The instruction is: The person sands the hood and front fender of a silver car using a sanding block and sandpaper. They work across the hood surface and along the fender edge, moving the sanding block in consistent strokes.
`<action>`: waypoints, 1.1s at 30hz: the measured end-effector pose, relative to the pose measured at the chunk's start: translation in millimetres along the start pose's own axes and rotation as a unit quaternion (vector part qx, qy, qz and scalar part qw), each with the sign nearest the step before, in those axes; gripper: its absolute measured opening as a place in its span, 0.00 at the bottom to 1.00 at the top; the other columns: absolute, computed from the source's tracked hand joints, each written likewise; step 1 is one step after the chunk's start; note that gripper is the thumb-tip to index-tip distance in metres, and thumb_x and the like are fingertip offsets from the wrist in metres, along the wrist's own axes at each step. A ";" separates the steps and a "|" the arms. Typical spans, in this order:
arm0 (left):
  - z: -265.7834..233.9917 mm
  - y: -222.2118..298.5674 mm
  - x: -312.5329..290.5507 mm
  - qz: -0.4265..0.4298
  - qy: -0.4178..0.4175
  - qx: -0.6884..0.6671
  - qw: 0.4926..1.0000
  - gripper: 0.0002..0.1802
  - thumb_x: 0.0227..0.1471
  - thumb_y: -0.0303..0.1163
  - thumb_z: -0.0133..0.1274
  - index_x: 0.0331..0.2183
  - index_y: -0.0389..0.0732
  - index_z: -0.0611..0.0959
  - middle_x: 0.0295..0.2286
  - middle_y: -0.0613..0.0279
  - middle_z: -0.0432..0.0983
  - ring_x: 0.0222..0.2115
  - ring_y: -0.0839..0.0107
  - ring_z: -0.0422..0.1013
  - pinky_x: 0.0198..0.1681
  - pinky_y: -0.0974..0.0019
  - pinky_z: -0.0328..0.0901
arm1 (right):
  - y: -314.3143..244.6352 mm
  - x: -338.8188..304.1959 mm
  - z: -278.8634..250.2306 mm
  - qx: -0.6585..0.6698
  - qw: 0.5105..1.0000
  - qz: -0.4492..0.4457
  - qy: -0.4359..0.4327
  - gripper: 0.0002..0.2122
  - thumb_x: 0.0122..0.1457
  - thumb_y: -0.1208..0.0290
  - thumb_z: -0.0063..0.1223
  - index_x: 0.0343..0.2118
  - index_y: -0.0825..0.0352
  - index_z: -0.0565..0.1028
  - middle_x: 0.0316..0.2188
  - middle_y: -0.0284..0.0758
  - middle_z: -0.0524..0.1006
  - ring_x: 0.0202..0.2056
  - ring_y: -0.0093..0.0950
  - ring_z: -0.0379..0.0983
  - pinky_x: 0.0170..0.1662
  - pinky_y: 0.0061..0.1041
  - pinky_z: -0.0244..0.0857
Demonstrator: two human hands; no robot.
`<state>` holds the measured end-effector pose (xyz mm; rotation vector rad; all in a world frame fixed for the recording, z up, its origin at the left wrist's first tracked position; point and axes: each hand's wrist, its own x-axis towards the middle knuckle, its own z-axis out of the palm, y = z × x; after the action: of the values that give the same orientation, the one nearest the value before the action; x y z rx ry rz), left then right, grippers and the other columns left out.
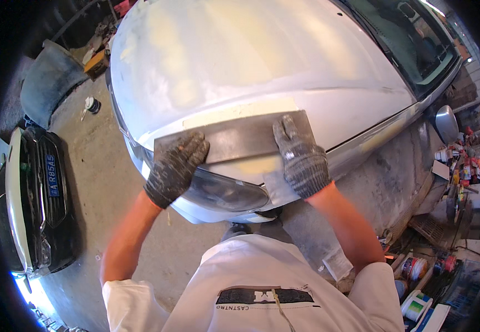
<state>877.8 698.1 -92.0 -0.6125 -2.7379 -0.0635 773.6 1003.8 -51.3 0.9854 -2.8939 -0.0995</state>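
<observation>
A long, flat metal putty blade (240,139) lies across the front corner of a white car hood (317,108). My left hand (178,169), in a dark, dusty work glove, grips the blade's left end with its fingers on top. On the right end my right hand (301,157), gloved the same way, presses with its fingers stretched forward over the metal; its thumb is hidden. A strip of cream putty (240,113) shows along the blade's far edge. Older yellowish filler patches (251,55) spread over the hood. Below the blade sits the dark headlight (226,191).
At the left stands a removed front bumper (43,193) with grille. Behind it are a loose grey body panel (52,83) and a small tub (92,104) on the concrete floor. Cans and tools (414,268) crowd the right side, near the side mirror (447,124).
</observation>
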 end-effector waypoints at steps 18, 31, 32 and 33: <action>-49.3 -31.0 57.0 -0.070 0.041 -0.179 0.981 0.24 0.47 0.18 0.50 0.48 0.40 0.81 0.44 0.48 0.80 0.44 0.52 0.77 0.49 0.56 0.71 | 30.0 65.7 -56.0 0.093 0.993 -0.062 0.035 0.22 0.50 0.79 0.49 0.51 0.64 0.76 0.52 0.42 0.77 0.54 0.40 0.73 0.60 0.34 0.65; -38.2 1.4 41.4 -0.021 0.066 -0.175 0.982 0.27 0.39 0.13 0.52 0.45 0.36 0.81 0.42 0.47 0.80 0.44 0.49 0.76 0.48 0.53 0.71 | 28.2 20.2 -33.3 0.123 0.989 -0.060 0.055 0.24 0.49 0.80 0.50 0.53 0.65 0.75 0.54 0.43 0.74 0.56 0.44 0.69 0.61 0.38 0.64; -38.2 7.2 38.3 -0.023 0.054 -0.178 0.982 0.28 0.39 0.13 0.52 0.46 0.36 0.81 0.42 0.47 0.80 0.44 0.49 0.76 0.48 0.53 0.71 | 28.0 11.3 -31.2 0.116 0.990 -0.062 0.055 0.25 0.49 0.80 0.50 0.54 0.65 0.75 0.55 0.43 0.74 0.57 0.44 0.68 0.61 0.38 0.64; -37.6 13.1 35.6 -0.023 0.046 -0.173 0.984 0.28 0.38 0.14 0.53 0.47 0.37 0.81 0.42 0.46 0.80 0.44 0.48 0.76 0.49 0.53 0.71 | 27.6 3.8 -29.5 0.102 0.993 -0.049 0.031 0.26 0.49 0.81 0.49 0.55 0.65 0.74 0.56 0.43 0.73 0.57 0.44 0.68 0.61 0.38 0.64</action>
<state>864.7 720.1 -45.1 -0.6173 -2.6684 -0.5752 756.9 1022.2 -19.3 1.1416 -2.8415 0.2209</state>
